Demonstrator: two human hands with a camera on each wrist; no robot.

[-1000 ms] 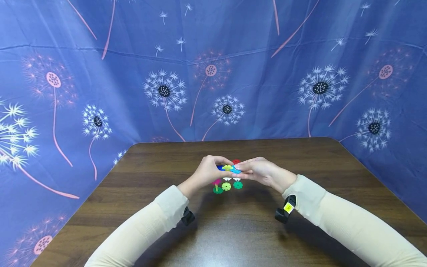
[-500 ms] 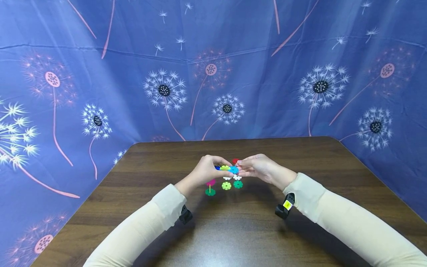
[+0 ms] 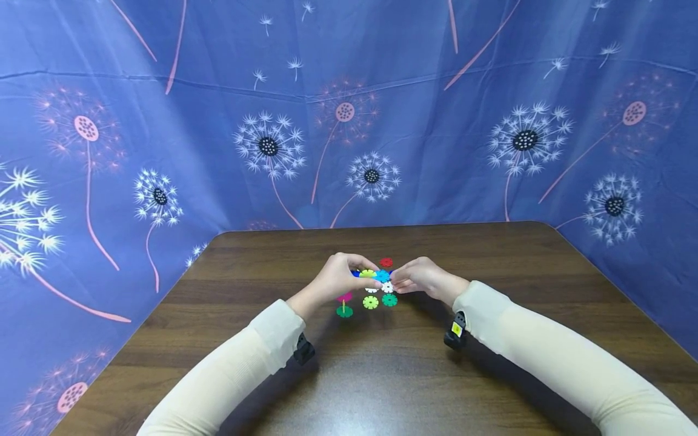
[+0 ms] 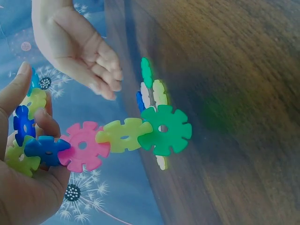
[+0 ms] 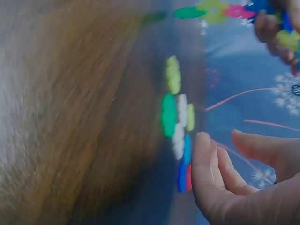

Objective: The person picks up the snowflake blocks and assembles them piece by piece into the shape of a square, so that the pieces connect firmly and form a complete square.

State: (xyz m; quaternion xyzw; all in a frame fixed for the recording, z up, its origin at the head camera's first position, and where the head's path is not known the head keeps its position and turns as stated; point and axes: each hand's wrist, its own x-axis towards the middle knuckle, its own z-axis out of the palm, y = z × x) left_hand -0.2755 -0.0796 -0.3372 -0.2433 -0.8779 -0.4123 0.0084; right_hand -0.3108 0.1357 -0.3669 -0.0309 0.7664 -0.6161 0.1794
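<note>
My left hand holds a chain of interlocking flower-shaped plastic discs, pinched between thumb and fingers. In the left wrist view the chain hangs out from the palm, with a green disc at one end, then a yellow disc, a pink disc and a blue disc. Lime and dark blue discs follow among the fingers, up to a light blue disc near the thumb tip. My right hand holds nothing; its thumb stands apart from bent fingers, close to a loose white disc.
Loose discs lie on the brown wooden table: a red disc at the back, a lime disc and a green disc nearer, with white and blue ones between, partly hidden. A blue dandelion-print cloth hangs behind the table.
My right hand has let go of the light blue disc at the chain's end and moved slightly right, down towards the loose discs. The chain's green end swung left; my left hand stays nearly still.
</note>
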